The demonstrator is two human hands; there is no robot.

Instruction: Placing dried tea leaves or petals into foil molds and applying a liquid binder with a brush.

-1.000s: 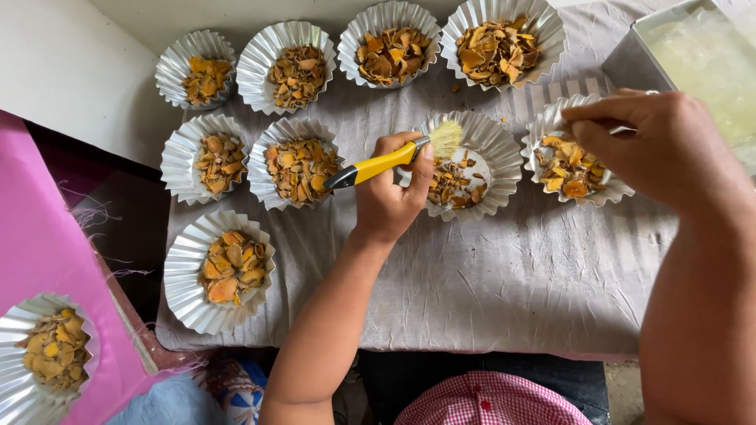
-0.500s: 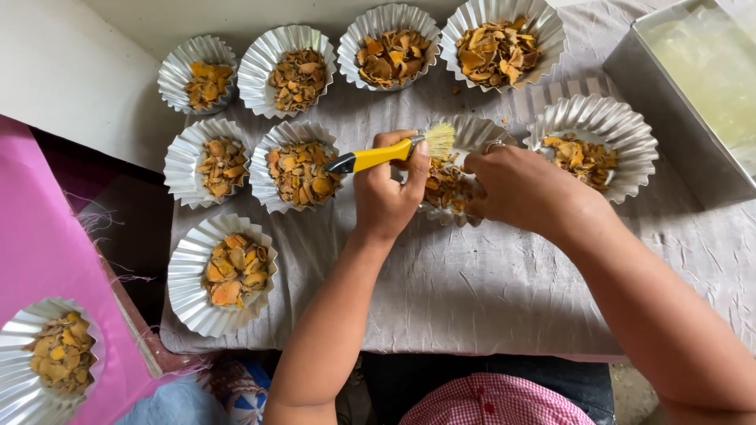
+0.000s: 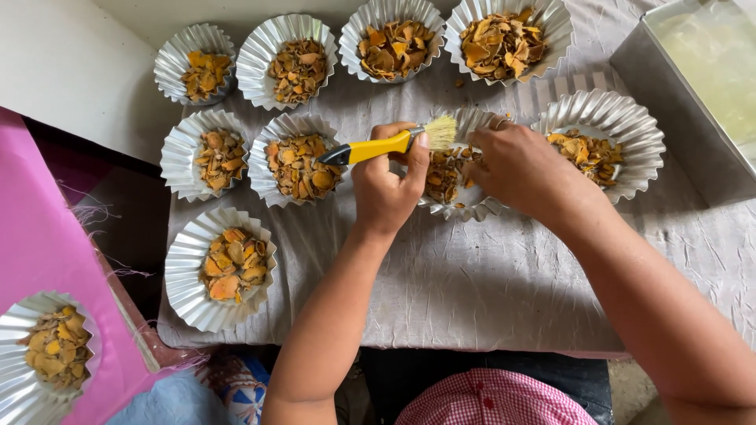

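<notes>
Brush over the middle foil cup

Near the centre of the frame the left hand [image 3: 386, 185] is curled tight around a small brush with a yellow and black plastic handle and pale bristles [image 3: 386, 145], thumb pressed along the handle, the bristles pointing right and a little up. The bristle tip sits over the far rim of a fluted silver foil cup of orange-brown dried slices [image 3: 450, 177], which lies just right of centre on the creased grey cloth [image 3: 488, 291]. The right hand [image 3: 520, 169] rests on that same cup from the right, fingers bent down onto its edge and contents; I cannot tell whether they pinch anything, as the fingertips are hidden

Just to the right stands another fluted foil cup [image 3: 606, 142], apart from the hand. To the left of the brush handle sits one more filled cup [image 3: 298, 161]. Four filled cups line the top of the frame, and others lie at the left. A grey metal tray with pale contents [image 3: 693, 86] fills the upper right corner. A pink board [image 3: 47, 260] covers the lower left
</notes>
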